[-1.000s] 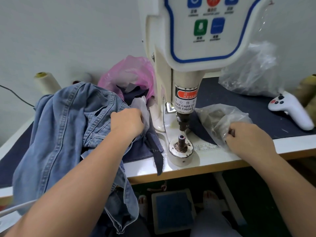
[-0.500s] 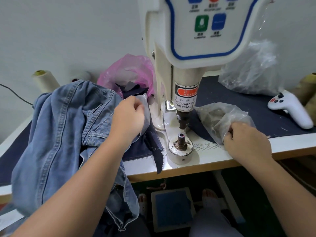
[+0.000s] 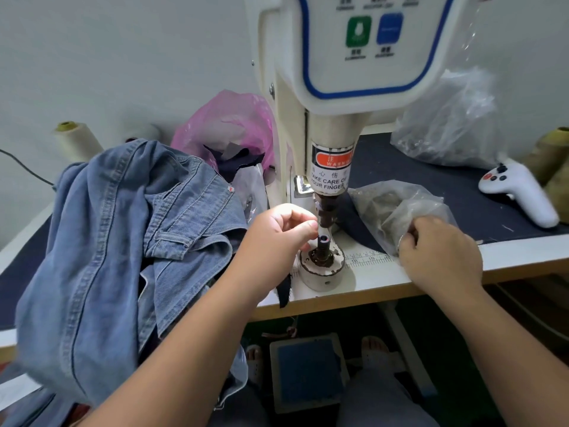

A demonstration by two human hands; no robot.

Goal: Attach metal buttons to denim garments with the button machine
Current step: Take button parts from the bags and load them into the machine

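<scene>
1. A person works at a cream button machine (image 3: 345, 72) standing on a desk (image 3: 385, 274), seen from a head-worn camera looking down over both forearms.

2. The left hand (image 3: 277, 235) is beside the machine's lower die (image 3: 323, 245), its fingers (image 3: 303, 226) curled with thumb and forefinger tips pinched together just left of the upper punch (image 3: 324, 211); whether a button sits between them is too small to tell.

3. The right hand (image 3: 440, 254) rests on the desk's front edge to the right of the die, its fingers bent and gripping the edge of a clear plastic bag (image 3: 397, 208) that lies on the desk.

4. A heap of blue denim garments (image 3: 123, 248) covers the left part of the desk and hangs over its front edge, well left of the die and not under the punch.

5. Behind the denim sit a pink plastic bag (image 3: 228, 127) and a pale thread cone (image 3: 77, 141).

6. A second clear bag (image 3: 446, 121) and a white handheld controller (image 3: 520, 191) lie on the dark mat at the right.

7. A printed ruler strip (image 3: 369, 258) runs along the desk between the die and the right hand.

8. Below the desk, a blue foot pedal (image 3: 308, 371) lies on the floor between the person's feet.
</scene>
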